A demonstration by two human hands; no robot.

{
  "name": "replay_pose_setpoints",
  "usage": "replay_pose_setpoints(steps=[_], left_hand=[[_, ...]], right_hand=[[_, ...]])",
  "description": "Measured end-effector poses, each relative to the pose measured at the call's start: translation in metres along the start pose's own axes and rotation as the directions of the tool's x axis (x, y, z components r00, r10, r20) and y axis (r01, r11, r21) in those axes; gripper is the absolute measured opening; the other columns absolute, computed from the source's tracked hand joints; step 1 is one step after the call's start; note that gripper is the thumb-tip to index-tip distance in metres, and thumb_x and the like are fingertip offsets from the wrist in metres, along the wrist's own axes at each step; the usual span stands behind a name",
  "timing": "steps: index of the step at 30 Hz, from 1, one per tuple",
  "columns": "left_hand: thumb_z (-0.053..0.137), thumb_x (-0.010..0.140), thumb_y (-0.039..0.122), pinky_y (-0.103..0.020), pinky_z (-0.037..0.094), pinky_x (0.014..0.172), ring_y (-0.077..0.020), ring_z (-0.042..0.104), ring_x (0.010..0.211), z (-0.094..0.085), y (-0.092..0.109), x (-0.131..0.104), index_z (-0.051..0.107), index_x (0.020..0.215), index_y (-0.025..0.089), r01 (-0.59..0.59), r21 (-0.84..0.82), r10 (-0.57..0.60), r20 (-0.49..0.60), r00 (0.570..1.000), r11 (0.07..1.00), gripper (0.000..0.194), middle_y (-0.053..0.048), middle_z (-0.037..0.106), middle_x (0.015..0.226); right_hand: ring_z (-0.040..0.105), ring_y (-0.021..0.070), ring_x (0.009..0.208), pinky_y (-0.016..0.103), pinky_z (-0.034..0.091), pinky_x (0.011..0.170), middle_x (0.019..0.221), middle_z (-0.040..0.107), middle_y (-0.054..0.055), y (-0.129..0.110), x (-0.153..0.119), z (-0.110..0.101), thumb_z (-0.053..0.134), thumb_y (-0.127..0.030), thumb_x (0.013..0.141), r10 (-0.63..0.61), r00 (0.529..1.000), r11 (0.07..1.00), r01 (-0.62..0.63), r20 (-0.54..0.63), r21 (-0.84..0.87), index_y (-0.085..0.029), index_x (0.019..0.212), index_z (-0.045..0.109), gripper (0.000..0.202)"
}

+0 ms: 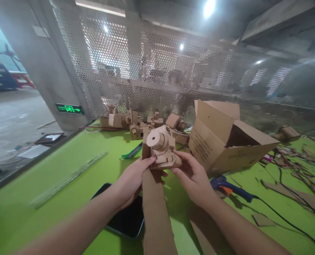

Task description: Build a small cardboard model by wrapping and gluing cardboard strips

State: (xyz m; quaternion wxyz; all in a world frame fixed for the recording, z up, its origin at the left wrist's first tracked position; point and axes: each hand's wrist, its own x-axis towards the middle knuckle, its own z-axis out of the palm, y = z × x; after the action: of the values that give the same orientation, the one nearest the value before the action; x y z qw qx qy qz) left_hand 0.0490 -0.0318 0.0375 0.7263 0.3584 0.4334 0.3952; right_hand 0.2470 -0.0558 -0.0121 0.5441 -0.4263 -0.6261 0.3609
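A cardboard model point(161, 148) with a round disc on its front is held between both hands above the green table. My left hand point(132, 180) grips its left side, thumb on the front. My right hand point(194, 177) pinches the model's lower right edge with thumb and fingers. A long cardboard strip point(157, 216) runs from beneath the model toward the near edge, beside my left fingers. Below my left wrist lies a dark tablet-like object point(129, 219), partly hidden by the forearm.
An open cardboard box point(213, 148) stands at the right, with a blue glue gun point(234, 189) and its cable before it. Cardboard models point(137, 129) line the back. A clear ruler point(72, 179) lies left; cardboard scraps point(295, 193) cover the far right.
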Motion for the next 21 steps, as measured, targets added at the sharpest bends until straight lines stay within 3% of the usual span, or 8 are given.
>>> replay_pose_setpoints(steps=[9,14,17,21], left_hand=[[0.059,0.1,0.031,-0.027,0.059,0.054,-0.0206,0.072,0.06,0.002,0.001,-0.005,0.072,0.112,0.008,0.087,-0.041,-0.089,-0.054,0.995,0.995,0.028,-0.015,0.079,0.081],[0.062,0.098,0.026,-0.028,0.059,0.054,-0.0203,0.071,0.059,0.001,0.002,-0.003,0.069,0.117,0.009,0.082,-0.068,-0.087,-0.066,0.994,0.994,0.026,-0.012,0.078,0.079],[0.063,0.097,0.025,-0.03,0.061,0.055,-0.0227,0.073,0.062,-0.002,0.002,0.0,0.068,0.118,0.011,0.044,-0.067,-0.049,-0.073,0.996,0.997,0.025,-0.01,0.077,0.076],[0.06,0.098,0.025,-0.032,0.062,0.057,-0.0232,0.073,0.06,-0.003,0.002,0.001,0.067,0.112,0.012,0.028,-0.101,-0.033,-0.049,0.998,0.994,0.02,-0.011,0.077,0.076]], right_hand=[[0.069,0.0256,0.126,0.039,0.058,0.104,0.142,0.071,0.006,-0.009,-0.002,-0.001,0.071,-0.037,0.1,-0.002,0.999,0.991,0.007,0.035,-0.13,-0.033,0.149,0.061,0.05],[0.07,0.0268,0.121,0.041,0.059,0.101,0.148,0.067,0.007,-0.014,-0.001,-0.003,0.066,-0.038,0.103,-0.029,0.996,0.958,0.051,0.08,-0.282,-0.032,0.155,0.055,0.053],[0.071,0.0285,0.115,0.045,0.06,0.101,0.158,0.059,0.008,-0.013,-0.002,-0.003,0.066,-0.037,0.101,-0.054,0.991,0.923,0.096,0.121,-0.373,-0.035,0.165,0.041,0.068],[0.074,0.0301,0.104,0.051,0.063,0.094,0.167,0.047,0.012,-0.011,-0.006,-0.001,0.077,-0.038,0.093,-0.017,0.983,0.905,0.094,0.185,-0.415,-0.04,0.173,0.009,0.105]])
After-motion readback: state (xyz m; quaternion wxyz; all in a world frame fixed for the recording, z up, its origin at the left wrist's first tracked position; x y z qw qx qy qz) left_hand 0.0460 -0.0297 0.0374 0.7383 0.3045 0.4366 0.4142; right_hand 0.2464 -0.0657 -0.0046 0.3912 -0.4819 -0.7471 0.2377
